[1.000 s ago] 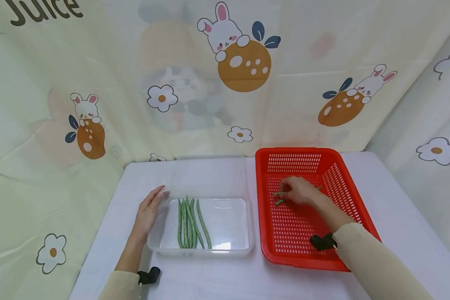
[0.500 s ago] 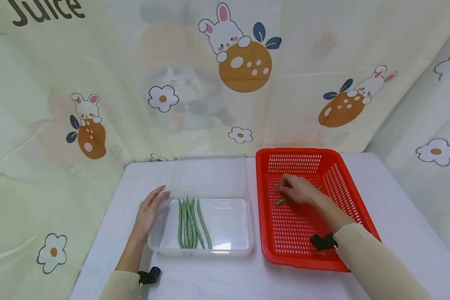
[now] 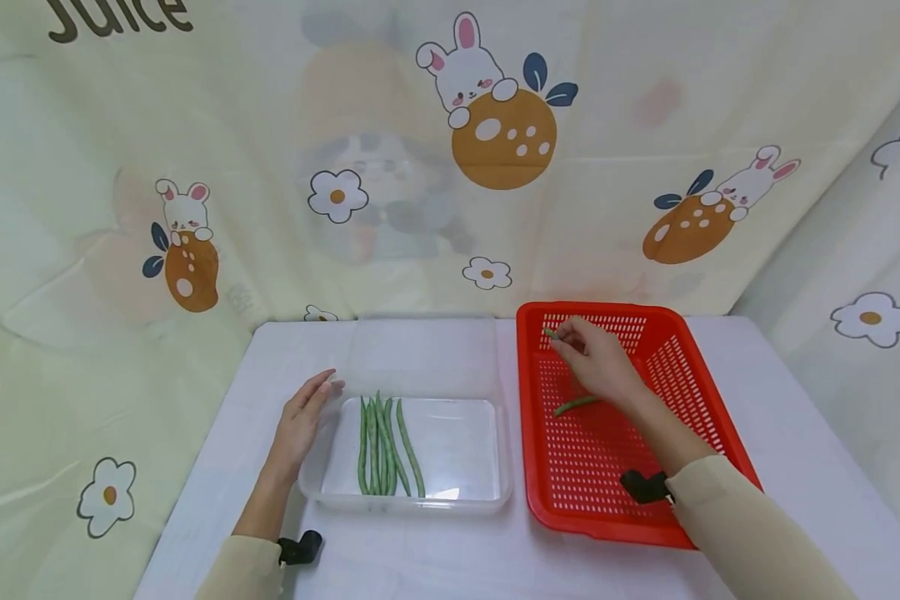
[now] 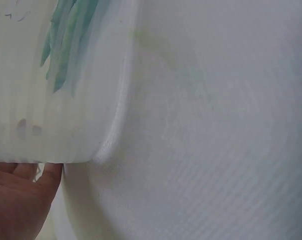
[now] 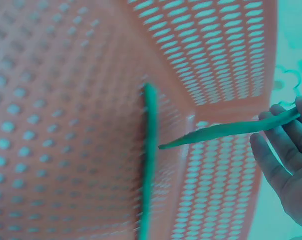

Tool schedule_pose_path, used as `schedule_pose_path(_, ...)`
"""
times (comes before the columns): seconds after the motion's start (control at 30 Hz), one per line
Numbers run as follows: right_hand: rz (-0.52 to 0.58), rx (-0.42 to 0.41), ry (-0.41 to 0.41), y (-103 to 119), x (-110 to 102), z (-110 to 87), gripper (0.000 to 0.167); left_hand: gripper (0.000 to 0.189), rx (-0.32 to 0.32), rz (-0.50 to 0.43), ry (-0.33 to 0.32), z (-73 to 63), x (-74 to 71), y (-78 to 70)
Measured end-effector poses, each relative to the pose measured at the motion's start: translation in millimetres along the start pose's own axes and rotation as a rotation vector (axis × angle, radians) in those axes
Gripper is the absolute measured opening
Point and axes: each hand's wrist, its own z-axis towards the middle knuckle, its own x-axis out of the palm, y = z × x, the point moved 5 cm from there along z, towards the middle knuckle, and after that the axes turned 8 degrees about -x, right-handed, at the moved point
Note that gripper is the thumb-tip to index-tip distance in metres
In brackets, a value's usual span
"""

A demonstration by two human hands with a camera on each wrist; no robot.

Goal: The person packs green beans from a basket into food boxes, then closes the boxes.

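My right hand (image 3: 596, 358) pinches one green bean (image 5: 226, 131) near its end, raised over the far part of the red basket (image 3: 534, 467). Below it, another green bean (image 5: 149, 150) lies on the basket floor, partly covered by the forearm in the head view. My left hand (image 3: 300, 421) rests with fairly straight fingers against the left wall of a clear plastic container (image 3: 465, 502). Inside that container, several green beans (image 3: 382, 450) lie side by side toward the left, one slightly apart from the others.
Both containers stand side by side on a white-covered table (image 3: 405, 550). Behind the table hangs a patterned curtain (image 3: 390, 275), with another fabric side (image 3: 832, 250) on the right. A clear raised panel (image 3: 423, 350) shows behind the plastic container.
My right hand has picked up a green bean from the basket floor and risen toward the back wall with it. The left hand stays at the container. The head view has shifted slightly.
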Motion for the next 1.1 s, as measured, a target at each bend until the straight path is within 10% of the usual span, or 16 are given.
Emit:
schedule_pose_path(0.47, 0.240, -0.183, -0.051, 105.0, 3.2, 12.5, 0.051, 0.049, 0.008, -0.012, 0.008, -1.2, 1.1, -1.1)
schedule_pose_path(1.1, 0.280, -0.287, 0.215, 177.3, 104.1, 31.1, 0.041, 0.050, -0.006, -0.032, 0.003, -1.4, 1.9, -0.2)
